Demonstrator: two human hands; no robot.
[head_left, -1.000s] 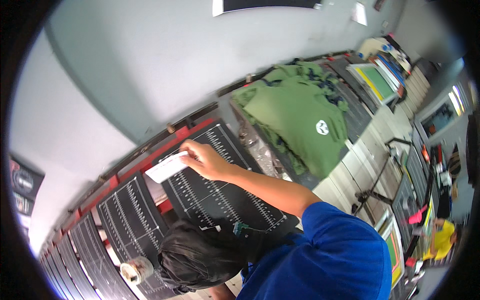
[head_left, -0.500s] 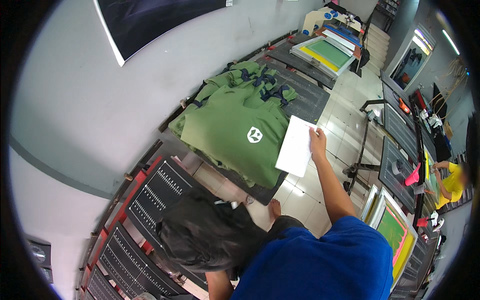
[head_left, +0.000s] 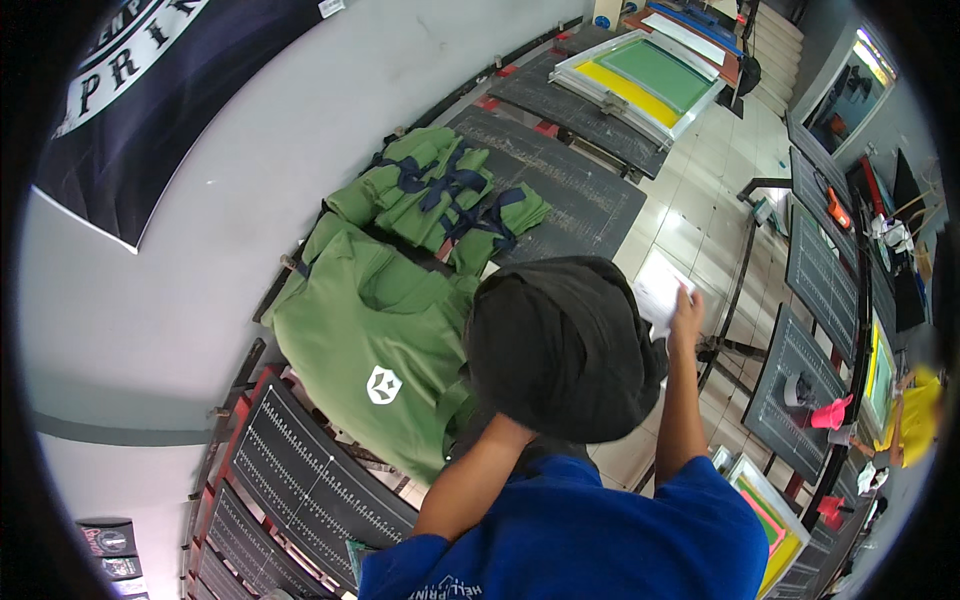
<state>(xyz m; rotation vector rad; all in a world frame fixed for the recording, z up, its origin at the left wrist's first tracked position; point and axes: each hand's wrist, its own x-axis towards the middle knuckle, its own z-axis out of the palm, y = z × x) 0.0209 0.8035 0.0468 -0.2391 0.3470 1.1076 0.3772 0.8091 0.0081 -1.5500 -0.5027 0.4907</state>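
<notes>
A bulky black cloth bundle (head_left: 565, 345) hangs in front of my chest. My left hand (head_left: 512, 428) reaches into its near side and carries it, with the fingers hidden by the fabric. Past the bundle, on the right, my right hand (head_left: 686, 312) grips a white sheet (head_left: 662, 285) by its edge, and the bundle covers part of that sheet. To the left a green garment (head_left: 350, 310) with a white emblem (head_left: 384, 385) lies spread on a pile. Behind it are folded green pieces with navy straps (head_left: 455, 185).
Black printing boards with white scale marks (head_left: 310, 470) run along the wall at lower left. A framed screen (head_left: 640, 85) rests on the boards beyond. More boards (head_left: 800, 390), a pink cup (head_left: 832, 412) and a person in yellow (head_left: 915, 415) are at right.
My left arm has brought the black cloth bundle from lower left to the middle, in front of the sheet. The view has shifted, so the green pile sits lower and farther left.
</notes>
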